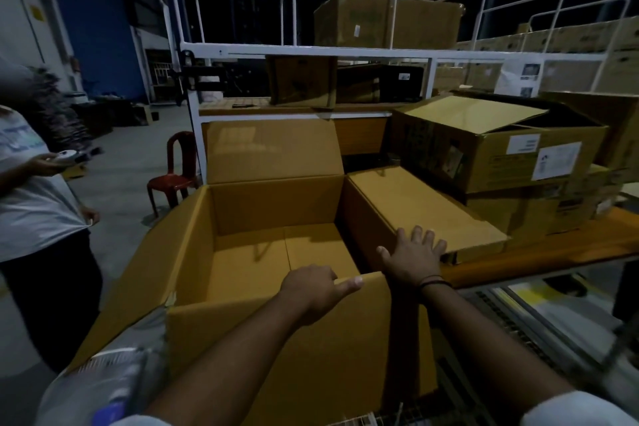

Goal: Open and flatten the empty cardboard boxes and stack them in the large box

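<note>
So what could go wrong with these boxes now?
1. The right hand lies flat on the closed brown cardboard box and does not grip it. If pushed, the box might slide into the large open brown cardboard box still unflattened.
2. The left hand grips only the large box's thin near wall, which may buckle if leaned on.
3. Another person stands close beside the large box and could get bumped.

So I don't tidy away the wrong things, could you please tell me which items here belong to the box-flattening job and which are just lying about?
Job: large open brown cardboard box, left hand gripping its near flap; smaller closed brown cardboard box under the flat right hand.
Lying about: red plastic chair; white metal rack.
</note>
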Demonstrator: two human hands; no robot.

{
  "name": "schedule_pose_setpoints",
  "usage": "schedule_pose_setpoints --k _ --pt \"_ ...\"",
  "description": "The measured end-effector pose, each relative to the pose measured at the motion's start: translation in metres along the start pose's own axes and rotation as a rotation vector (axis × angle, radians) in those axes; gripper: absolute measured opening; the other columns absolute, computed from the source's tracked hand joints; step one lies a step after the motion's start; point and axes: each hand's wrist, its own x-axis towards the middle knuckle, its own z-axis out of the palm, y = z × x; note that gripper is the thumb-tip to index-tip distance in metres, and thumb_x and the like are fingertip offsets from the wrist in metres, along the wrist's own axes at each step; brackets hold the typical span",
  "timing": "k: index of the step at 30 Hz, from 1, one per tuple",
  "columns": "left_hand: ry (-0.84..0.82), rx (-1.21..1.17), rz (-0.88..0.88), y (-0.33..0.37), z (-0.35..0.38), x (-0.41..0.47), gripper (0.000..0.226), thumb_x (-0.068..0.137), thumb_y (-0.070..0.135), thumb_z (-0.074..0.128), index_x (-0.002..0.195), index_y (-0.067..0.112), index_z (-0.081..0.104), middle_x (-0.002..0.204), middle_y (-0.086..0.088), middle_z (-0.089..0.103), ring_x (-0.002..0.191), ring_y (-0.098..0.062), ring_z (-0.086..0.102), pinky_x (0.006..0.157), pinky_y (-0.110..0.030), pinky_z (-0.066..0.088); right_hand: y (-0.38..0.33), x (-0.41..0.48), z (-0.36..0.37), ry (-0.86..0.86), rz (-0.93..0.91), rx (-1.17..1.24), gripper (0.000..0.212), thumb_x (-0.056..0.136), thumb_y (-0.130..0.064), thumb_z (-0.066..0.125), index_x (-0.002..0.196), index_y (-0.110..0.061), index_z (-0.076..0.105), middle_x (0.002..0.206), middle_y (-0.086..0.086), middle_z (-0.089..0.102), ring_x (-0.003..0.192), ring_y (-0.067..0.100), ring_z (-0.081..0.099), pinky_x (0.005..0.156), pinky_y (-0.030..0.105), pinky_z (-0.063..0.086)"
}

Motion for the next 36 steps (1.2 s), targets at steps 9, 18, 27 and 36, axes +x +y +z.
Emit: schedule_pose_setpoints --k 9,18,27,36 --pt "0.055 0.019 0.004 -0.005 0.005 -0.019 0.105 0.083 0.096 0.017 0.127 0.016 0.069 0.106 -0.002 0.073 0.087 -0.017 0.065 0.075 -0.035 0.056 0.006 -0.021 0.01 -0.006 -0.036 0.3 0.074 0.102 -0.06 0.04 0.16 -0.017 0.024 0.153 0.018 0.043 0.138 0.038 0.045 0.11 0.053 0.042" --pt "0.04 0.044 -0.046 -0.047 -0.019 -0.033 0.115 0.074 0.102 0.019 0.136 0.017 0.064 0.132 -0.005 0.068 0.111 -0.022 0.065 0.085 -0.037 0.056 -0.03 -0.051 -0.005 0.036 -0.248 0.079 0.065 0.106 -0.06 0.018 0.147 -0.023 0.051 0.166 0.013 0.029 0.157 0.035 0.013 0.125 0.059 0.006" --pt "-0.101 0.071 -0.049 -0.09 -0.028 -0.046 0.12 0.06 0.106 0.04 0.146 0.023 0.053 0.144 -0.002 0.06 0.124 -0.022 0.06 0.096 -0.045 0.053 -0.087 -0.083 -0.001 0.009 -0.638 0.114 0.069 0.101 -0.07 0.011 0.088 -0.028 0.065 0.07 -0.005 0.061 0.063 0.012 0.059 0.063 0.034 0.057" --pt "-0.046 0.156 0.028 -0.096 -0.025 -0.038 0.073 0.076 0.087 0.058 0.107 0.021 0.071 0.087 0.005 0.067 0.077 -0.013 0.062 0.067 -0.03 0.052 -0.097 -0.076 0.006 0.103 -0.861 -0.022 0.081 0.079 -0.095 0.012 0.098 -0.032 0.06 0.071 -0.008 0.062 0.056 0.005 0.054 0.046 0.021 0.034"
